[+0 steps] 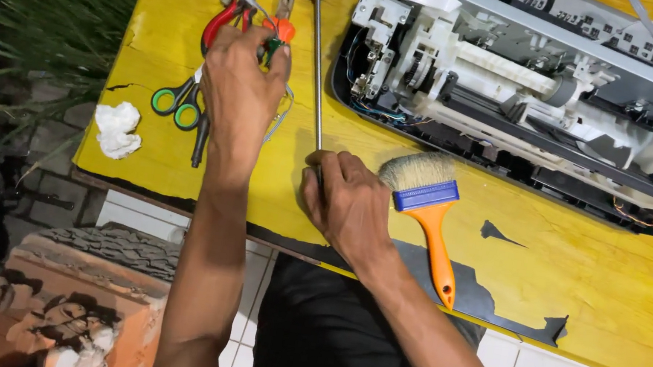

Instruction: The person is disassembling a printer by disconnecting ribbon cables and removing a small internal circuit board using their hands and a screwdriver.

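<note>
A yellow-painted wooden tabletop, its paint chipped dark along the near edge, carries everything. Largest on it is an opened printer chassis of grey and white plastic with a metal rail, lying across the far right part. Near the middle of the near edge lies a paintbrush with pale bristles, blue ferrule and orange handle, bristles toward the printer. Just left of it a long steel rod with a yellow knob at its far end runs from the far edge toward the near edge; the right hand is closed around its near end. Toward the left side lie red-handled pliers and green-handled scissors. The left hand rests over these tools, fingers pinched narrow on a small green-and-orange tool. A crumpled white tissue sits near the left edge.
</note>
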